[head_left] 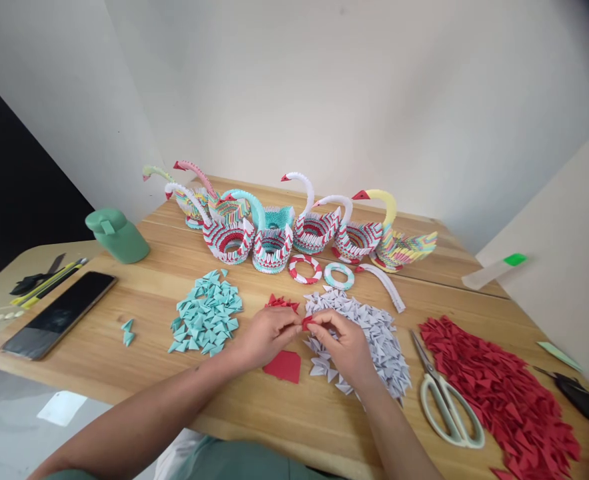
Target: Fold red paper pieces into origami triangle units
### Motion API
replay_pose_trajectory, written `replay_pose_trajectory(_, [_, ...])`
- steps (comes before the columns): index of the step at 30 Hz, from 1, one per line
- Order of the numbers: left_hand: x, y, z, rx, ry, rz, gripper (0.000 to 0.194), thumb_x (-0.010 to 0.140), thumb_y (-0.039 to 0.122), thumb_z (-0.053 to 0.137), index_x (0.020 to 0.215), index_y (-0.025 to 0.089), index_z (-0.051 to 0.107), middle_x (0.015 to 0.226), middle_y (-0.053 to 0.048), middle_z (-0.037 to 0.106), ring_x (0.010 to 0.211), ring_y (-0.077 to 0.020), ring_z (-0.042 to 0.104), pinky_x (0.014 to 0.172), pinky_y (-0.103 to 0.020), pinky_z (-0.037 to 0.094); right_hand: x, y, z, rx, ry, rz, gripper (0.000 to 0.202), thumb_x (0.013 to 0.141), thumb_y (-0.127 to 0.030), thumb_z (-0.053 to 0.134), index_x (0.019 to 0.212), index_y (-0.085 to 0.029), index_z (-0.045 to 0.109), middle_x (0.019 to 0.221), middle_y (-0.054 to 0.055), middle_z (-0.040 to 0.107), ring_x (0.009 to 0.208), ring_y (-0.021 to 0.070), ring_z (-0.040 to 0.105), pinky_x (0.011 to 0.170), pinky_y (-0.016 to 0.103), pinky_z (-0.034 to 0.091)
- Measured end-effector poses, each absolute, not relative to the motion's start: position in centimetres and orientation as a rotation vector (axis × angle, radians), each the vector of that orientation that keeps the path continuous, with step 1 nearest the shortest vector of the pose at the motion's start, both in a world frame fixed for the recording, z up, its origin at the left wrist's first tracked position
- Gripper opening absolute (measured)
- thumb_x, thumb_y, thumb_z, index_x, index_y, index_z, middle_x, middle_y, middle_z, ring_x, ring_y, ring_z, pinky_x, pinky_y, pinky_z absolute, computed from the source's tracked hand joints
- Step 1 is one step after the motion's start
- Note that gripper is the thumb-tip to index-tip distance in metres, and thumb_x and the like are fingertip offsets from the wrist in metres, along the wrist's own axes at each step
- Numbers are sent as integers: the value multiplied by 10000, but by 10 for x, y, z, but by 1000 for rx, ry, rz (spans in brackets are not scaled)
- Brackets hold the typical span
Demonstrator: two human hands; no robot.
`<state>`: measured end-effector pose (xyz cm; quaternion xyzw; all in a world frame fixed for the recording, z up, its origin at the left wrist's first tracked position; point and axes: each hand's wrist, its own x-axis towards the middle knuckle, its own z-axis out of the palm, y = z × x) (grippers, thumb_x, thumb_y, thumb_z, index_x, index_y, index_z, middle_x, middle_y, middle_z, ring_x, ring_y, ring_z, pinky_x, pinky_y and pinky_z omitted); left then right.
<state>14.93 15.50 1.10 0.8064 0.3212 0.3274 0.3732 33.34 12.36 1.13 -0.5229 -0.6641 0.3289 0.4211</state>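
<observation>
Between my fingertips is a small piece of red paper (pixel 307 323), partly hidden by them. My left hand (pixel 273 332) pinches it from the left, and my right hand (pixel 343 339) pinches it from the other side. Just below the left hand lie flat red paper pieces (pixel 283 367). Behind the hands sits a little heap of folded red pieces (pixel 281 303). A pile of folded white paper triangles (pixel 374 327) spreads under and beyond my right hand. Left of my left hand is a pile of teal triangles (pixel 207 315).
Several paper swans (pixel 271 243) stand along the back, with a red-and-white ring (pixel 305 269), a teal-and-white ring (pixel 339 276) and a curved white neck (pixel 383 287) before them. Scissors (pixel 447 400) and red triangles (pixel 499 393) lie right; a phone (pixel 59 317) and green cup (pixel 119 237) left.
</observation>
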Motion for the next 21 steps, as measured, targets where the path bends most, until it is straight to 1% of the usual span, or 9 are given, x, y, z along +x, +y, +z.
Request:
replay_pose_trajectory(2, [149, 155, 10, 2101, 822, 843, 200, 905, 209, 479, 752, 138, 586, 716, -23, 594, 683, -131, 513, 654, -219, 358, 333, 123, 10, -1333, -1642, 815, 104, 845, -280, 595, 773, -206, 610, 743, 3, 637, 684, 161, 577, 661, 259, 438])
replay_pose_trajectory(4, [149, 155, 10, 2089, 834, 856, 196, 904, 219, 485, 762, 137, 593, 724, -27, 603, 688, -135, 517, 665, -225, 362, 332, 123, 8, -1353, -1600, 818, 105, 840, -293, 604, 899, -208, 624, 751, 1, 629, 682, 163, 577, 653, 261, 443])
replay_pose_trajectory(7, [149, 154, 10, 1968, 828, 873, 270, 925, 265, 451, 730, 134, 583, 680, -13, 575, 650, -123, 493, 641, -219, 361, 332, 123, 8, -1339, -1582, 829, 260, 845, -293, 591, 1092, -216, 615, 806, 11, 634, 714, 171, 586, 678, 273, 455])
replay_pose_trajectory(8, [149, 153, 11, 1910, 809, 868, 298, 935, 285, 430, 731, 132, 583, 674, -10, 566, 643, -120, 486, 632, -215, 364, 332, 123, 8, -1329, -1586, 830, 249, 851, -291, 582, 1084, -220, 629, 833, 18, 642, 736, 174, 591, 696, 277, 456])
replay_pose_trajectory(10, [150, 153, 12, 1803, 778, 854, 299, 933, 319, 437, 777, 126, 605, 698, -15, 578, 652, -120, 492, 621, -209, 375, 332, 122, 10, -1315, -1575, 839, 165, 858, -294, 577, 976, -220, 665, 860, 26, 657, 760, 177, 593, 713, 277, 450])
replay_pose_trajectory(12, [151, 152, 11, 1749, 787, 854, 247, 889, 333, 527, 824, 119, 632, 733, -26, 612, 674, -129, 513, 631, -210, 388, 331, 122, 11, -1304, -1540, 879, 127, 857, -307, 584, 893, -214, 663, 831, 21, 657, 734, 170, 584, 684, 267, 443])
replay_pose_trajectory(14, [153, 153, 9, 1737, 831, 878, 215, 843, 317, 597, 812, 111, 650, 732, -35, 635, 676, -135, 530, 637, -214, 395, 330, 121, 11, -1295, -1514, 921, 121, 851, -317, 592, 849, -209, 647, 770, 7, 635, 677, 155, 557, 637, 251, 430])
replay_pose_trajectory(17, [155, 154, 6, 1738, 871, 918, 207, 839, 286, 596, 757, 106, 656, 704, -41, 645, 657, -134, 538, 633, -217, 398, 329, 121, 10, -1289, -1493, 959, 124, 847, -325, 598, 822, -206, 627, 716, -12, 598, 625, 137, 515, 593, 234, 406])
replay_pose_trajectory(21, [154, 154, 6, 1776, 867, 946, 180, 836, 249, 584, 739, 112, 648, 686, -35, 642, 635, -125, 531, 616, -214, 393, 328, 122, 8, -1276, -1496, 975, 116, 851, -320, 598, 823, -209, 619, 721, -18, 588, 629, 132, 510, 594, 229, 401])
